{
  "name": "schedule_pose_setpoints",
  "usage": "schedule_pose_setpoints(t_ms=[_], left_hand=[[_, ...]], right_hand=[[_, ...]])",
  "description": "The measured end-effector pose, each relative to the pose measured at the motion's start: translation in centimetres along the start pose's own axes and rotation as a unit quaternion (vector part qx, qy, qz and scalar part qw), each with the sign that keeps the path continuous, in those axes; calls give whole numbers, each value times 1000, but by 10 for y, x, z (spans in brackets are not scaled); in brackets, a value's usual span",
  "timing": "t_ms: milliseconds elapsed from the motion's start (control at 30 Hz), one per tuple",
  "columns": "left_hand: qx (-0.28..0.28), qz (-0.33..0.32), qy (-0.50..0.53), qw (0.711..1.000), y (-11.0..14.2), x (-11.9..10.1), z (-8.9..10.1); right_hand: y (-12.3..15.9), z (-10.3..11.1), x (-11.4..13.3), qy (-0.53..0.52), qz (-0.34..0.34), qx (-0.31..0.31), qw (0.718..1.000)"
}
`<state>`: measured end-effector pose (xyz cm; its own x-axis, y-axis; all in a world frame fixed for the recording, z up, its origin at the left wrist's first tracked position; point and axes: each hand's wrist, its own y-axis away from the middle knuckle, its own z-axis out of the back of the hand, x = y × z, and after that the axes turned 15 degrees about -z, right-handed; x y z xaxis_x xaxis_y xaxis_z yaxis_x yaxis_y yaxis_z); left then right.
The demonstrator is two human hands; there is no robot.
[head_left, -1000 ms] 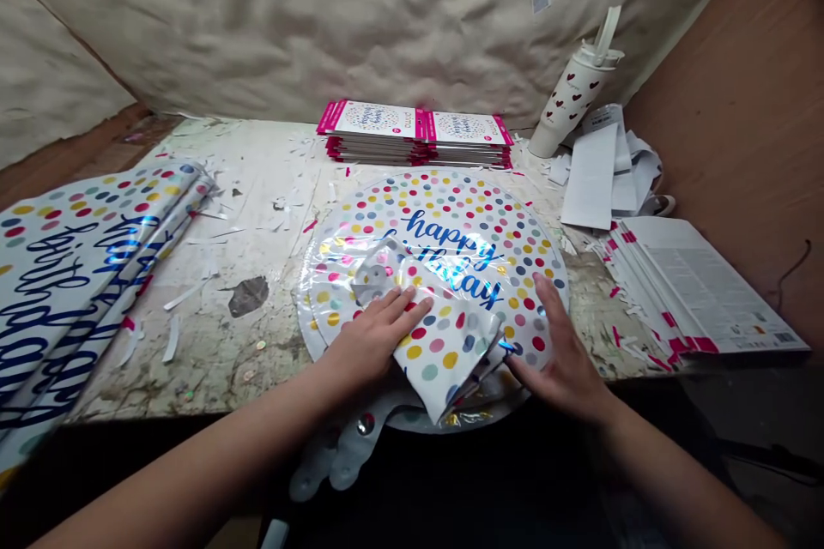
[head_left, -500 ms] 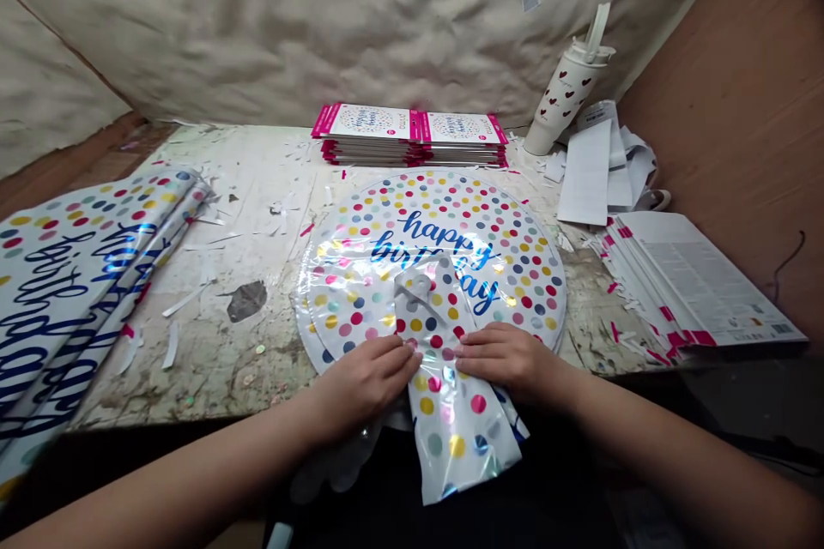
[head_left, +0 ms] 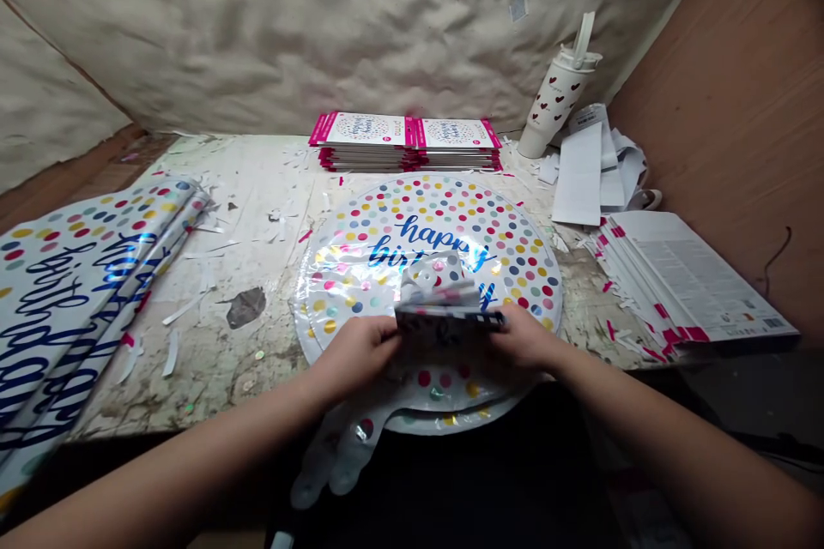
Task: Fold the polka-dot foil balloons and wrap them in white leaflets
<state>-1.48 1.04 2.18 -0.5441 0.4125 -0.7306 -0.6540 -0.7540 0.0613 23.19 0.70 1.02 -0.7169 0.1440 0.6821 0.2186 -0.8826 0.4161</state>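
Flat round foil balloons (head_left: 444,196) lie stacked at the front of the worktable, white with coloured dots and blue "happy birthday" lettering. On top, a folded foil balloon (head_left: 444,300) forms a narrow strip, its front edge raised. My left hand (head_left: 360,352) is closed on its left end, the thumb and fingers gripping the fold. At the opposite end my right hand (head_left: 528,339) pinches the foil, some fingers hidden behind it. Translucent balloon tails (head_left: 344,455) hang over the table's front edge below my left hand.
More printed foil sheets (head_left: 70,266) lie at the left. Pink-edged packets (head_left: 373,130) stand stacked at the back, near a white tumbler (head_left: 554,99) with hearts. Loose papers (head_left: 578,176) and a fanned pile of cards (head_left: 701,274) occupy the right. Paper scraps litter the worktable (head_left: 257,189).
The foil strip that hung over the front edge has been folded up and away from me. Both hands, earlier pressing flat on it, now grip its ends, and the stack's front edge shows.
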Motion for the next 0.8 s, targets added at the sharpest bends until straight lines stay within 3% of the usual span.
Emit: schedule_pose_setpoints(t_ms=[100, 200, 267, 333, 400, 433, 500, 600, 733, 800], left_hand=[[0, 184, 107, 977, -23, -3, 9], [-5, 247, 127, 961, -40, -2, 12], [-3, 264, 137, 955, -48, 0, 12], [2, 284, 153, 947, -54, 2, 11], [8, 300, 174, 938, -58, 3, 11], [11, 305, 186, 934, -59, 4, 13], [8, 306, 212, 928, -57, 4, 19], [-29, 286, 266, 920, -42, 6, 32], [-28, 289, 402, 868, -18, 6, 38], [-26, 305, 399, 865, -14, 3, 35]], right_hand=[[-14, 2, 7, -50, -183, 37, 981], [-26, 5, 9, -39, -232, 18, 972], [-27, 6, 10, -25, -228, -20, 973], [-24, 4, 14, 30, -188, -128, 973], [-20, -5, 17, 131, -86, -235, 959], [-19, -11, 19, 186, -33, -258, 947], [-22, -24, 19, 260, 23, -230, 937], [-31, -37, 14, 275, -7, -175, 945], [-40, -39, 9, 247, -16, -182, 952], [-40, -37, 9, 238, -11, -185, 954]])
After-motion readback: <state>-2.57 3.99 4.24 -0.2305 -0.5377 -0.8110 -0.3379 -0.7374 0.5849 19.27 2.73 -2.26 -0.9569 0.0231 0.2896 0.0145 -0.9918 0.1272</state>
